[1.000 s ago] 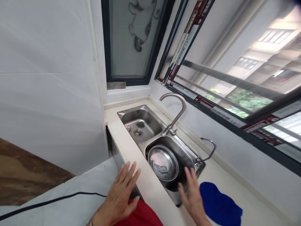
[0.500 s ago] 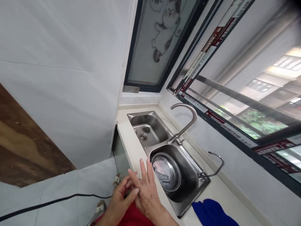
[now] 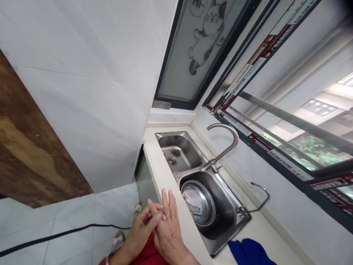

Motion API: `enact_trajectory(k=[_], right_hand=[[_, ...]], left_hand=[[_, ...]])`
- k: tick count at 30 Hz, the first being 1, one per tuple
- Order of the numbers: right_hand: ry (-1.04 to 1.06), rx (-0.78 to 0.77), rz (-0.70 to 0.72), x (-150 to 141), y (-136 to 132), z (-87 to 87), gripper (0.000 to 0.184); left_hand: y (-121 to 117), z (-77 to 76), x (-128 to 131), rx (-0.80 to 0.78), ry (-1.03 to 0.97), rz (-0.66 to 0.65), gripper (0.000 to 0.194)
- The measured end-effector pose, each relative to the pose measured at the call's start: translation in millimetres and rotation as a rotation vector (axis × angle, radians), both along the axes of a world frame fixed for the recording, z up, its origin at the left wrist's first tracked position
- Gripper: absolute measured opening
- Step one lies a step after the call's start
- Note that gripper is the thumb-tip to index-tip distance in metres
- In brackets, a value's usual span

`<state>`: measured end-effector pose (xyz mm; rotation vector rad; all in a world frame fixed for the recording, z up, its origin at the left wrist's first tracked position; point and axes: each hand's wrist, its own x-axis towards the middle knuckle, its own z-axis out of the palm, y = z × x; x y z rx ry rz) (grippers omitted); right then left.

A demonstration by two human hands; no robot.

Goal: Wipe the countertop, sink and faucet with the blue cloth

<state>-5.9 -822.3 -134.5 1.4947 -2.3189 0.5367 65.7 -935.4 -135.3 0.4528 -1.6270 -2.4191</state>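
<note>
My left hand [image 3: 142, 230] is closed, its thumb and fingers pinching the thumb side of my right hand. My right hand [image 3: 169, 230] is stretched out back upward, with some fingers pointing away from me and nothing held in it. Both hands hover in front of the counter edge, before my red clothing. Close by on the right, a round metal colander or perforated pan [image 3: 198, 202] rests in the near sink basin [image 3: 217, 224]. Whether anything small sits between my left fingertips is hidden.
A curved faucet [image 3: 228, 141] rises behind the two basins; a smaller thin spout [image 3: 263, 197] stands farther right. Blue cloth [image 3: 249, 252] lies on the white counter [image 3: 190, 228]. A black cable [image 3: 68, 232] crosses the tiled floor, and a wooden panel [image 3: 35, 143] stands at left.
The view has shifted slightly, so the sink and window appear farther right. My hands stay together, with the left fingers still on the right hand.
</note>
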Motion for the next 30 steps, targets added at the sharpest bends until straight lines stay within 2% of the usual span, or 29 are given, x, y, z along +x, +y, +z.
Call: enact_trajectory(k=[5,10,15,20,22,25,28,30], right_hand=[[-0.025,0.008,0.031,1,0,-6.7,0.091],[0.026,0.013,0.027,5,0,-4.1,0.093],[0.012,0.067,0.053,8,-2,-3.5,0.094],[0.038,0.111,0.021,8,-8,-5.3,0.095],[0.04,0.126,0.016,8,-11,-5.5,0.096],[0.033,0.121,0.078,11,-16,-4.5,0.1],[0.012,0.103,0.137,14,-19,-2.5,0.104],[-0.028,0.111,0.148,16,-19,-2.5,0.106]], left_hand=[[-8,-5.5,5,-0.081,0.03,-0.06,0.043],[-9,-8.5,5,-0.069,0.051,-0.054,0.042],[-6,-7.7,3,-0.094,0.009,0.008,0.045],[0,-13.6,5,-0.119,-0.044,0.164,0.046],[-1,-12.7,7,-0.104,-0.056,0.19,0.049],[-8,-7.0,10,-0.017,-0.06,0.139,0.063],[-14,-2.4,12,0.026,-0.08,0.018,0.053],[-16,-2.3,12,-0.007,-0.124,-0.006,0.051]])
